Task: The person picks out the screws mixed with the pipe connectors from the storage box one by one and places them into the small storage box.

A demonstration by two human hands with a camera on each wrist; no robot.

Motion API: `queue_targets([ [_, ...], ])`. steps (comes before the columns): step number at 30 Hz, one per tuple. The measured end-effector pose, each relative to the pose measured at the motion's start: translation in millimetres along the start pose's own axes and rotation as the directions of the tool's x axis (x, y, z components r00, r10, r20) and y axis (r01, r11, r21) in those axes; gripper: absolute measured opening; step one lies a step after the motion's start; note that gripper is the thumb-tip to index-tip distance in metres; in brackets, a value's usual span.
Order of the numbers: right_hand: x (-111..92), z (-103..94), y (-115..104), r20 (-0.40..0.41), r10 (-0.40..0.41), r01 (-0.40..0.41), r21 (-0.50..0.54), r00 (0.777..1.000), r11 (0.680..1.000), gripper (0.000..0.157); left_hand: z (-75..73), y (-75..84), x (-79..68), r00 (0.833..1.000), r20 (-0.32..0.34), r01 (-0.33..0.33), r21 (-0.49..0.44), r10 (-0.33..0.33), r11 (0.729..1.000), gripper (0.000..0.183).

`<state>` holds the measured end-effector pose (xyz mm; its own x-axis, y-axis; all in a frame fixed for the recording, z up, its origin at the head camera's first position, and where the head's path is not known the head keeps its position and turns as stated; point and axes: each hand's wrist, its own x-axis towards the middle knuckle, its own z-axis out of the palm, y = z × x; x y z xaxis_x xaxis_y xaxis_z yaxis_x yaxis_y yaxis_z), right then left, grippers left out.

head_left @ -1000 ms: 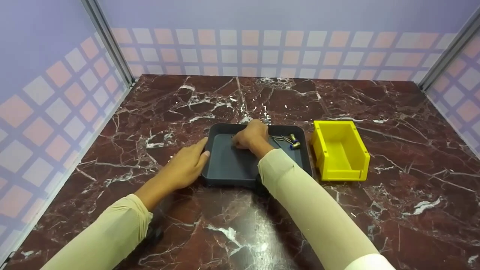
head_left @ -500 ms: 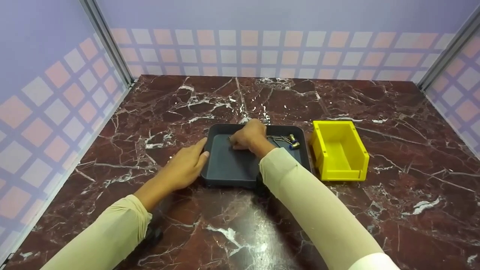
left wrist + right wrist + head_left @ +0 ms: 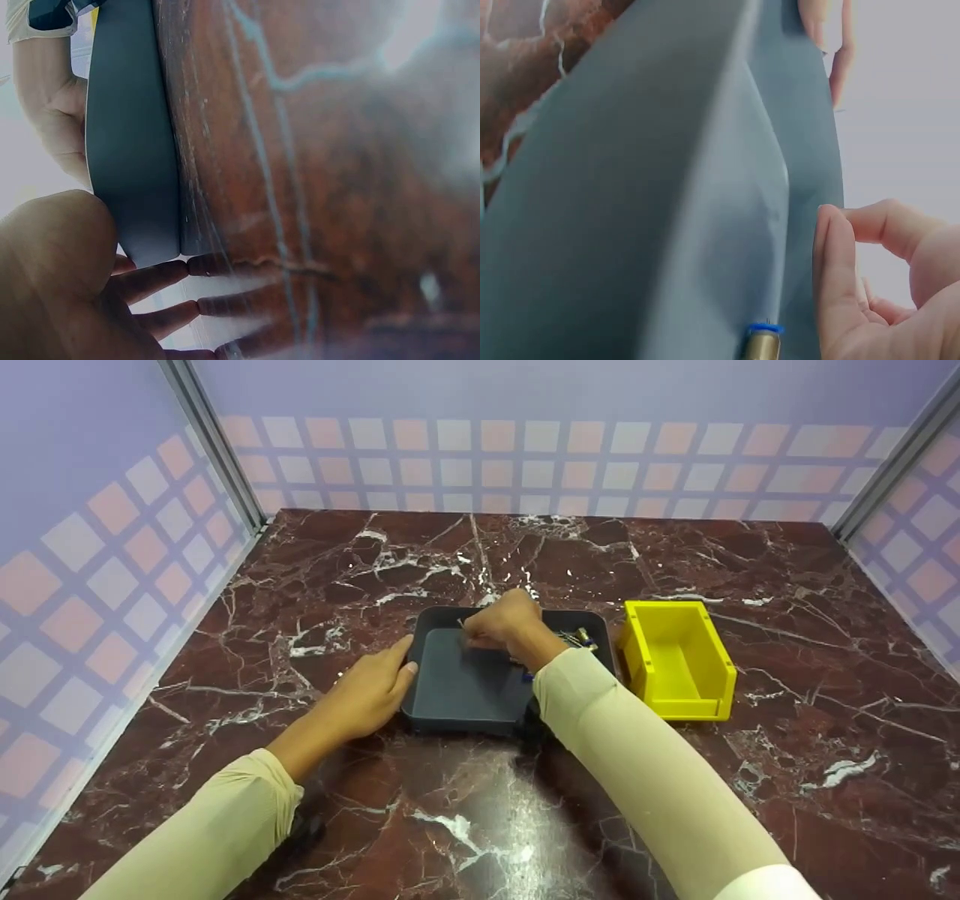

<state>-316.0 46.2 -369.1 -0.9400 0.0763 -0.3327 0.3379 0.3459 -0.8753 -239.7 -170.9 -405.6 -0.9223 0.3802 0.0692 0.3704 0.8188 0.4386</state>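
A dark grey tray (image 3: pixel 450 697) lies on the marbled table. At its left side my left hand (image 3: pixel 373 690) rests with fingers extended, thumb by the rim; the left wrist view shows these fingers (image 3: pixel 161 289) spread along the tray's outer wall. Over the tray's back half, my right hand (image 3: pixel 506 622) pinches a thin screw-like piece (image 3: pixel 460 622), whose tip sticks out past the fingertips. Beneath the right wrist a brass fitting with a blue ring (image 3: pixel 763 345) lies in the tray. More brass fittings (image 3: pixel 585 636) and several slim screws (image 3: pixel 571 640) lie at the right, partly hidden by my forearm.
A yellow open-front bin (image 3: pixel 679 660) stands just right of the tray. Patterned panels (image 3: pixel 495 457) with metal corner posts (image 3: pixel 217 442) border the table at the back and sides.
My right hand has lifted slightly and shifted a little right, with the thin piece in its fingertips. A blue ring now shows below the right wrist. My left hand stays put.
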Motion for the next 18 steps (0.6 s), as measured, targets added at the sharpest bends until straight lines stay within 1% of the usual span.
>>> queue_targets([
  [2,-1,-3.6,1,0.031,0.015,-0.018,0.085,0.999,0.996,0.025,-0.5,0.2,-0.4,1.0,0.0,0.0,0.001,0.0,1.0,0.058],
  [3,-1,-5.6,1,0.042,0.021,-0.025,0.107,0.999,0.994,0.025,-0.7,0.6,-0.4,1.0,-0.001,-0.001,0.002,0.001,1.0,0.058],
  [7,-1,-13.7,1,0.09,0.032,-0.05,0.208,0.995,0.977,0.018,0.2,0.4,0.4,1.0,-0.005,-0.003,0.004,0.003,1.0,0.057],
  [9,-1,-17.4,1,0.103,0.037,-0.06,0.236,0.994,0.97,0.015,0.5,0.2,0.9,1.0,-0.002,0.002,0.005,-0.002,1.0,0.058],
  [11,-1,-21.1,0,0.117,0.041,-0.07,0.26,0.992,0.963,0.015,0.5,0.1,1.0,1.0,-0.001,0.003,0.005,-0.003,1.0,0.058],
  [14,-1,-27.3,-1,0.127,0.037,-0.07,0.266,0.991,0.962,0.015,0.3,0.1,0.8,1.0,-0.001,0.009,0.005,-0.009,1.0,0.058],
  [18,-3,-37.3,-3,0.134,0.01,-0.045,0.261,0.991,0.964,0.017,0.9,-0.1,0.5,1.0,-0.004,0.012,0.005,-0.012,1.0,0.058],
])
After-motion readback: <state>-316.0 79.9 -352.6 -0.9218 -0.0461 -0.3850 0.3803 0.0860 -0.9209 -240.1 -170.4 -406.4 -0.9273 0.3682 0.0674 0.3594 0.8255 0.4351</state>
